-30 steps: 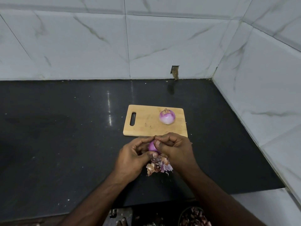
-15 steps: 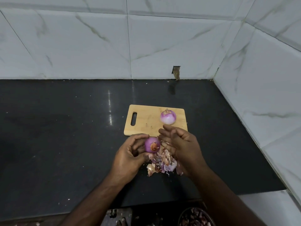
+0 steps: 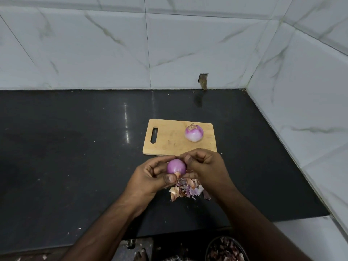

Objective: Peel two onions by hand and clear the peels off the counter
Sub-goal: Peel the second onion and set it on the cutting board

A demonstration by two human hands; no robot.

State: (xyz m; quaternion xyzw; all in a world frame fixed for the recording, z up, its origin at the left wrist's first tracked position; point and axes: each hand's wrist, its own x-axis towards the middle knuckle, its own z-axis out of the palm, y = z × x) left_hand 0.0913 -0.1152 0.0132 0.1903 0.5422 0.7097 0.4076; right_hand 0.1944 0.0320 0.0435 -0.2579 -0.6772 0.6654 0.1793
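A counter (image 3: 75,166) runs left to right, meeting a tiled wall (image 3: 94,53) behind it and a second tiled wall (image 3: 310,100) on the right, so they form a corner at the far right. A cutting board (image 3: 169,140) lies flat on the counter, right of centre, its handle slot on the left end. One onion (image 3: 194,133) sits on the board's right half. Just in front of the board, the left hand (image 3: 148,178) and right hand (image 3: 205,166) meet above the counter with a second onion (image 3: 176,166) between them. Under and just before the hands, a pile of peels (image 3: 188,191) lies on the counter. Below the counter's front edge, at bottom right, a bowl (image 3: 224,249) holds more peels.
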